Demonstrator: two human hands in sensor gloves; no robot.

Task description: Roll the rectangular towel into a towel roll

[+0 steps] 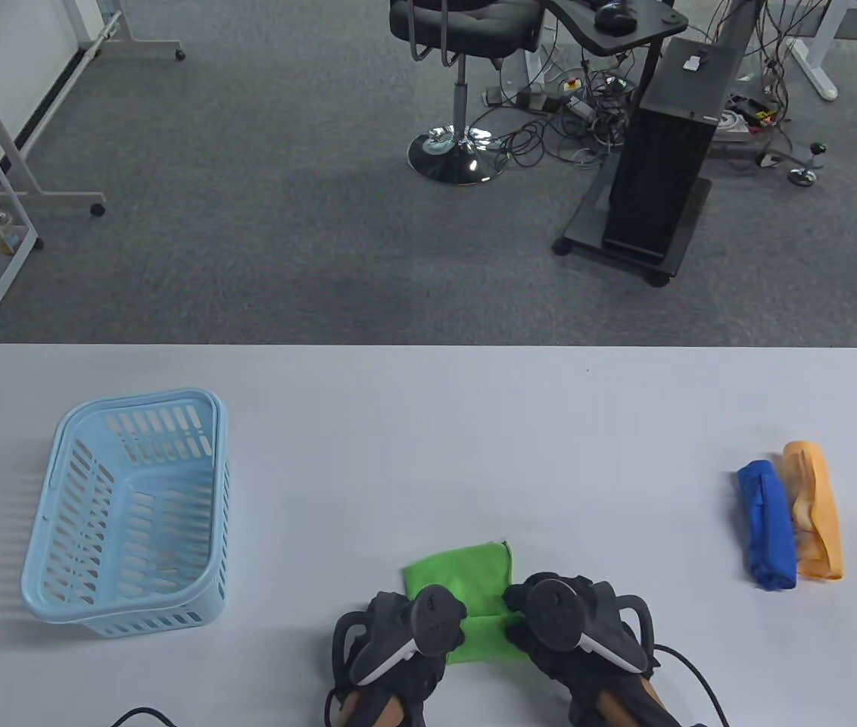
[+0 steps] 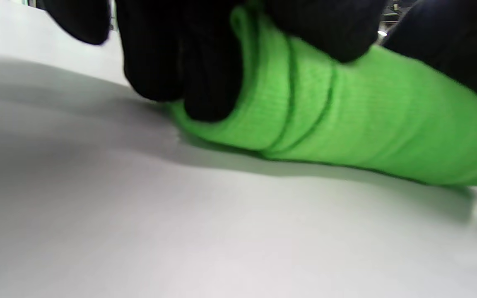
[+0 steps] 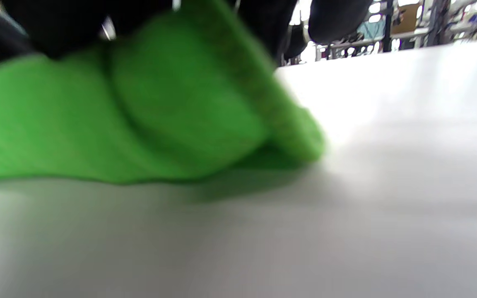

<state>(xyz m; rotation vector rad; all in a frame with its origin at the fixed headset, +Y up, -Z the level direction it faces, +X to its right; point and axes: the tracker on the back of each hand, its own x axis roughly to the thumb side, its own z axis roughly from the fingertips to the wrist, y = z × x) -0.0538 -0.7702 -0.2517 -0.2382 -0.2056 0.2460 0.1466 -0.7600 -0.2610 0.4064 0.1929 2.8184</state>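
Note:
A green towel (image 1: pixel 466 579) lies near the table's front edge, its near part rolled up and its far part flat. My left hand (image 1: pixel 406 628) holds the roll's left end; its gloved fingers (image 2: pixel 189 66) curl over the green roll (image 2: pixel 346 124) in the left wrist view. My right hand (image 1: pixel 565 617) holds the roll's right end. The right wrist view shows the blurred roll (image 3: pixel 139 116) under dark fingers (image 3: pixel 77 25).
A light blue slotted basket (image 1: pixel 129 515) stands at the left of the white table (image 1: pixel 428 424). A blue towel roll (image 1: pixel 767 524) and an orange towel roll (image 1: pixel 814 509) lie side by side at the right.

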